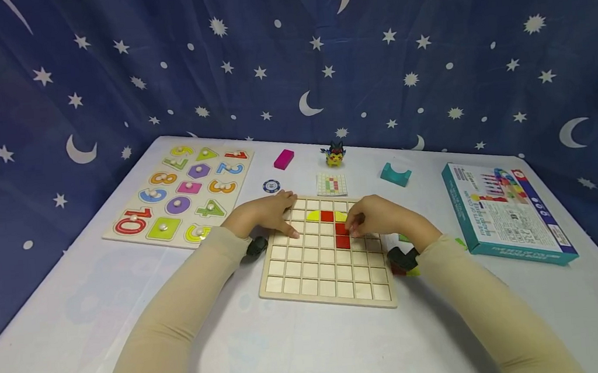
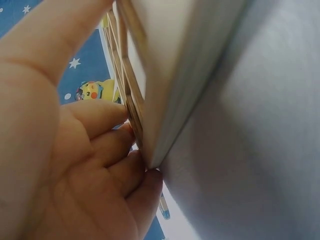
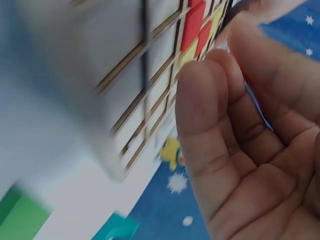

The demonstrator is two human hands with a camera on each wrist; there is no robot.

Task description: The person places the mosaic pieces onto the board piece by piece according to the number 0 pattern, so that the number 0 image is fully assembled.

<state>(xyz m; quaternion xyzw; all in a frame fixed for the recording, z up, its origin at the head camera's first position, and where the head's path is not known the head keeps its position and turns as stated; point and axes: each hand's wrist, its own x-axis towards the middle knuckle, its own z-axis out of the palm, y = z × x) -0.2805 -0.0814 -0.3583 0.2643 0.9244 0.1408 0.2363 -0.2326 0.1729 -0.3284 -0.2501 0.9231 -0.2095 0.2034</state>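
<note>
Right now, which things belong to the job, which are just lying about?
Likely in the job:
grid board
red tiles
yellow pieces
loose pieces beside it
pattern card

Apparently lying about:
number puzzle
magenta block
chip
figurine
teal notched block
boxed bead set

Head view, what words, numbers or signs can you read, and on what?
"FIVE SETS OF COLUMN BEADED BOXES": box, top and side
"1": puzzle
"2": puzzle
"3": puzzle
"4": puzzle
"7": puzzle
"8": puzzle
"10": puzzle
Too small or unclear: box fine print, poker chip's marking, puzzle's remaining numerals.

Grid board (image 1: 318,270) lies left of box (image 1: 509,212).
</note>
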